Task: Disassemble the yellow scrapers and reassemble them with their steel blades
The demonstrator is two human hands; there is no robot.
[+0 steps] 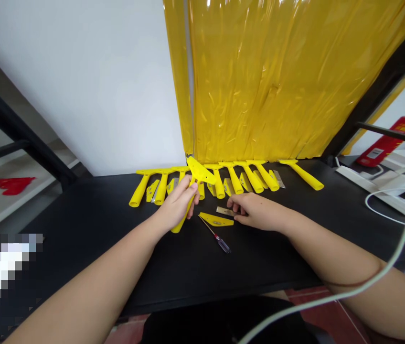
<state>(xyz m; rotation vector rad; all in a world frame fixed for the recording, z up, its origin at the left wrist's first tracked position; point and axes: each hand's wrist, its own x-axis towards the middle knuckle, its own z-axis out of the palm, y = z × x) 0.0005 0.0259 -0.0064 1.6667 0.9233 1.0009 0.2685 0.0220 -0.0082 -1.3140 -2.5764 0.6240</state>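
My left hand (179, 203) is wrapped round the handle of a yellow scraper (199, 171), its wide head pointing up and away. My right hand (254, 210) rests low over the black table, fingers curled at the right end of a flat metal blade (225, 210). Just below that blade lies a loose yellow plate (217, 220) with small metal pieces on it. A screwdriver (221, 242) with a clear, dark-tinted handle lies nearest me, its tip by the plate's left end. Behind my hands, several yellow scrapers (236, 180) lie in a row, with yellow plates between some handles.
Yellow plastic sheeting (260, 86) and a white panel (91, 86) stand behind the black table (91, 224). A pale cable (399, 246) crosses above my right forearm. At the right are a red bottle (390, 138) and white items; a red object (12, 185) lies on the left shelf.
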